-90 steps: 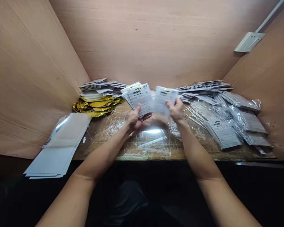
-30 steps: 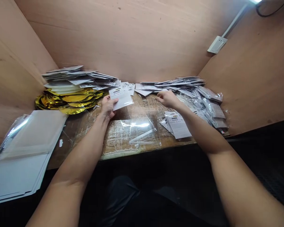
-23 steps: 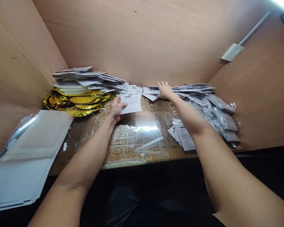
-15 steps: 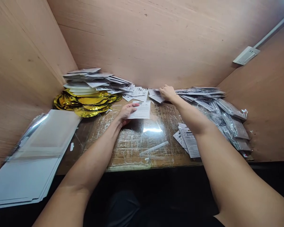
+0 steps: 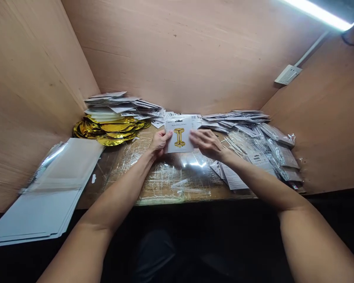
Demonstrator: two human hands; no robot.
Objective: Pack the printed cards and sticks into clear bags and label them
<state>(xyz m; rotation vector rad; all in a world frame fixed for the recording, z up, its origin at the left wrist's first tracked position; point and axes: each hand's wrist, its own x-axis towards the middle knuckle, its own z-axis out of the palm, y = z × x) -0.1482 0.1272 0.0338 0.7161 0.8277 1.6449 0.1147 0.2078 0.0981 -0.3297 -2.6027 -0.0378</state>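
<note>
My left hand pinches the left edge of a white card printed with a gold letter "I" and the words "FOIL BALLOONS". My right hand reaches in from the right, fingers spread and slightly blurred, touching the card's right edge. Both hands hover just above the wooden table, over a clear plastic bag lying flat with a white strip.
Gold foil balloons lie at the back left under a stack of white cards. More cards and filled clear bags are piled at the right. Large white sheets overhang the left edge. Wooden walls enclose three sides; a socket hangs at the right.
My right hand drew back from the rear card pile to the centre. The card in my left hand now shows its gold "I" side, held upright between both hands.
</note>
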